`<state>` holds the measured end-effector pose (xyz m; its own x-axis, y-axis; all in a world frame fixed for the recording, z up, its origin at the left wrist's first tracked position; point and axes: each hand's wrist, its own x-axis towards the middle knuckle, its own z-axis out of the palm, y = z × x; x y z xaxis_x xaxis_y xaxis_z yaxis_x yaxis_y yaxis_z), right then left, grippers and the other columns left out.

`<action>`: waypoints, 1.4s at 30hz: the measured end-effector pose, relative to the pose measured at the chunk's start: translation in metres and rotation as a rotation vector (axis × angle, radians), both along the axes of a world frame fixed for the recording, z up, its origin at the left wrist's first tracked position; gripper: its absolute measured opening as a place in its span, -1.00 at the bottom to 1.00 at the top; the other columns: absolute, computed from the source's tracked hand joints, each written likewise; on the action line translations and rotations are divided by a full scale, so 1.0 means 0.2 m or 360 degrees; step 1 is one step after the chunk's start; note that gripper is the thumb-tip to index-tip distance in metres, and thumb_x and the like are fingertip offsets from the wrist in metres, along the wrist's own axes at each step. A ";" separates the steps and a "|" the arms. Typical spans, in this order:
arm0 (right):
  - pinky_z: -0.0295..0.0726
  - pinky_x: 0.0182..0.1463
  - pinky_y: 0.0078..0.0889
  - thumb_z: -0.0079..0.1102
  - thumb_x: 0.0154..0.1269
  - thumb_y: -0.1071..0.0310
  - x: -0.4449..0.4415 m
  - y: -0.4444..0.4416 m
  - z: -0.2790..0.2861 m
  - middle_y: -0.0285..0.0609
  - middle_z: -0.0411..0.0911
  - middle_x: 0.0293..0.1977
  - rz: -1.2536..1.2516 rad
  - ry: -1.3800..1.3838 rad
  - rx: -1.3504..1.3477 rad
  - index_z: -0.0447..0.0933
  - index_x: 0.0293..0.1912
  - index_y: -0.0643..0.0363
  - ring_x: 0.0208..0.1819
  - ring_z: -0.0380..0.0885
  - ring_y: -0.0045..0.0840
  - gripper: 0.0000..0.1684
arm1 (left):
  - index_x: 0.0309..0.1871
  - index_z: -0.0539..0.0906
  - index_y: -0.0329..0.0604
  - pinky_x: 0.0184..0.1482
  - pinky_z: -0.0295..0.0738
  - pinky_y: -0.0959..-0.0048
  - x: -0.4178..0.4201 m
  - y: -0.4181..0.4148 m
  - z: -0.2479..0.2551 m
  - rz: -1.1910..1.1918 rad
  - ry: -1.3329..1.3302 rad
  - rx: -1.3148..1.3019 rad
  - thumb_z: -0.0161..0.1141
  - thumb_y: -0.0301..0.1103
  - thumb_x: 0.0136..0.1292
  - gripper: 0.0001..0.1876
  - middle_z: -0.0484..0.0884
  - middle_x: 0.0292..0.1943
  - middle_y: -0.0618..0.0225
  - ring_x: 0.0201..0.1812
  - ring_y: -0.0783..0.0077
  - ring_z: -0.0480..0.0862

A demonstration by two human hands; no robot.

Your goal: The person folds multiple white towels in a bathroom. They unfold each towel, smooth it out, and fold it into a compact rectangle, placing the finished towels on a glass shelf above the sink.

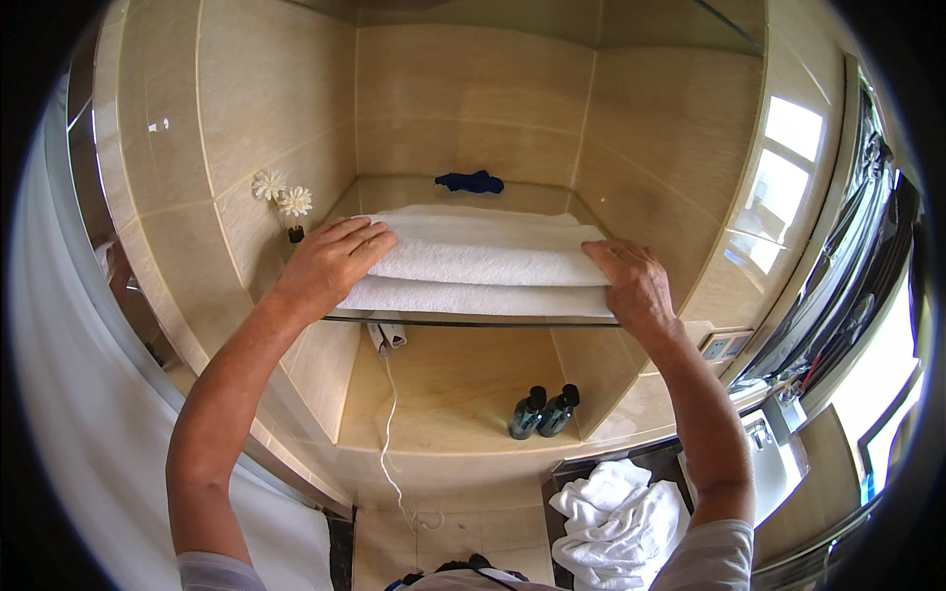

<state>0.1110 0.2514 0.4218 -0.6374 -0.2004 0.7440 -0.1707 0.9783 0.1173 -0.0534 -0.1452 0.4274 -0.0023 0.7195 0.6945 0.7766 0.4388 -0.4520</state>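
Observation:
Two folded white towels, one on top of the other, lie on a glass shelf (473, 323) in a tiled niche. My left hand (336, 255) rests on the left end of the upper white towel (480, 255), fingers on its top. At the right end, my right hand (635, 277) holds the towel's edge, its thumb side against the fold. The lower white towel (480, 297) shows beneath, near the shelf's front edge. Behind the stack, a dark blue cloth (471, 182) lies at the back of the shelf.
Below the shelf stand two dark pump bottles (526, 414) and a white device (388, 336) with a white cord. White artificial flowers (295, 201) are at the left. Crumpled white towels (621, 521) lie low right, beside a washbasin (765, 465). A wall socket (726, 345) is at the right.

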 end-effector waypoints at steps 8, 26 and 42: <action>0.50 0.33 -0.15 0.05 0.19 0.67 0.06 0.00 0.02 -0.10 0.67 0.12 0.0042 -0.0375 -0.0026 0.63 0.13 0.16 0.26 0.56 -0.20 -0.48 | 0.13 0.70 -0.19 0.23 0.65 0.21 0.03 -0.13 -0.04 0.0102 -0.0326 -0.0166 0.19 -0.56 0.24 -0.62 0.76 0.09 0.13 0.15 0.10 0.73; 0.54 0.35 -0.12 0.19 0.42 0.47 0.05 -0.76 0.12 0.03 0.56 0.24 0.1306 -0.0613 0.0023 0.47 0.33 0.22 0.28 0.55 -0.13 -0.49 | 0.02 0.72 -0.11 0.00 0.67 0.16 0.01 -0.12 0.05 -0.0003 -0.0614 0.0182 0.36 -0.51 0.15 -0.67 0.79 -0.09 0.12 -0.06 0.01 0.76; 0.39 0.40 -0.04 -0.16 0.59 0.06 -0.69 -1.10 -0.01 0.14 0.55 0.24 0.0524 -0.0708 0.0114 0.41 0.35 0.16 0.30 0.48 0.01 -0.46 | 0.07 0.69 -0.10 -0.19 0.67 0.13 -0.05 -0.09 0.01 0.0060 -0.0494 0.0482 0.33 -0.56 0.19 -0.65 0.77 -0.25 0.09 -0.21 -0.01 0.77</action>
<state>-0.0264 0.0308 0.4198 -0.7822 -0.4821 0.3946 -0.5142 0.8572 0.0280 -0.0629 -0.1623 0.4287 -0.2667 0.4788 0.8364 0.8362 0.5464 -0.0461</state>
